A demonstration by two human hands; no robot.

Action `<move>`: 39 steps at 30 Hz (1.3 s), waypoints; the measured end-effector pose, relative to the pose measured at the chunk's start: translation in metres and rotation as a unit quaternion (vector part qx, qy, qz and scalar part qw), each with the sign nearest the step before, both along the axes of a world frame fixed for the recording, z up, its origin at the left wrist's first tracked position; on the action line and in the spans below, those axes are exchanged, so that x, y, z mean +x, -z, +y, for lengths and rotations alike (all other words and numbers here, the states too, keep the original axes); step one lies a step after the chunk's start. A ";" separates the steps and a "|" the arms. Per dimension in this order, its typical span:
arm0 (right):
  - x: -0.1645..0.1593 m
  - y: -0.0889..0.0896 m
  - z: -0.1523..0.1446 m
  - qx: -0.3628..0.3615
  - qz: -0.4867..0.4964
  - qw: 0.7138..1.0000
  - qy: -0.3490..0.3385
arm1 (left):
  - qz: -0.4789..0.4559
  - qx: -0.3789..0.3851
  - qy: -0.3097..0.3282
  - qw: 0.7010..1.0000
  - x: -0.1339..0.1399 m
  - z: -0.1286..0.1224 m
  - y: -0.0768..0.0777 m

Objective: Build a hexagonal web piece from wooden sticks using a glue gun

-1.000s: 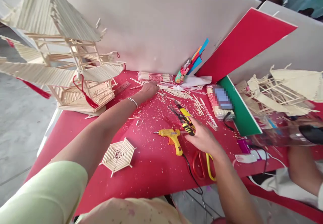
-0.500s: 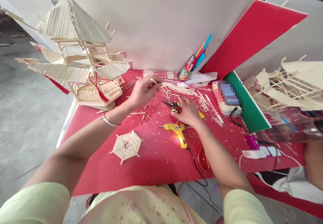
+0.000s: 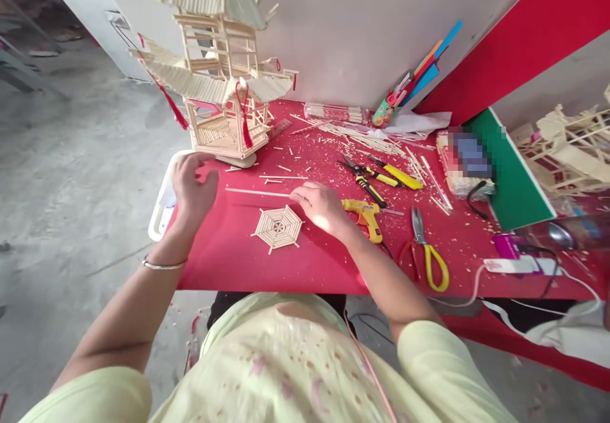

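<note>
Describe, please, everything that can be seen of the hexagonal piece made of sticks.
The hexagonal piece is built of pale, thin lengths that look wooden. Nested six-sided rings surround its centre, where some red shows through, and ends project at the corners, like a web. It lies flat on the red table, near the front edge. The right hand, holding a thin stick, is close beside it; neither seems to touch it.
</note>
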State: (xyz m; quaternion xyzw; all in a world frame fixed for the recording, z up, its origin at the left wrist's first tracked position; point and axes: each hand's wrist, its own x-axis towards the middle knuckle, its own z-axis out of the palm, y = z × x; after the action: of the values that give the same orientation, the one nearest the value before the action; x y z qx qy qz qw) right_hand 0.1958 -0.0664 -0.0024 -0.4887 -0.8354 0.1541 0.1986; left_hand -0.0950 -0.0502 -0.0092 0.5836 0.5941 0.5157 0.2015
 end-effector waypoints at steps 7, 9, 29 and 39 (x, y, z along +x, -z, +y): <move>-0.033 0.033 0.002 0.033 0.072 0.997 -0.004 | 0.238 -0.013 0.239 0.941 0.022 -0.020 0.014; -0.029 0.040 -0.006 0.031 0.112 0.993 0.036 | 0.230 -0.018 0.213 0.949 0.025 -0.027 0.019; -0.015 0.062 -0.038 -0.014 0.095 0.991 0.090 | 0.313 -0.063 0.137 0.938 0.028 -0.047 0.043; -0.015 0.063 -0.038 -0.009 0.076 0.994 0.081 | 0.305 -0.067 0.139 0.940 0.028 -0.046 0.045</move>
State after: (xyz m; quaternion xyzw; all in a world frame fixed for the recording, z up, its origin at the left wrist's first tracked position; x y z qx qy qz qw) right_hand 0.1805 -0.1046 -0.0651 -0.5432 -0.7744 0.1820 0.2685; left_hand -0.0672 -0.0962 -0.0540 0.7747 0.5731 0.2388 0.1197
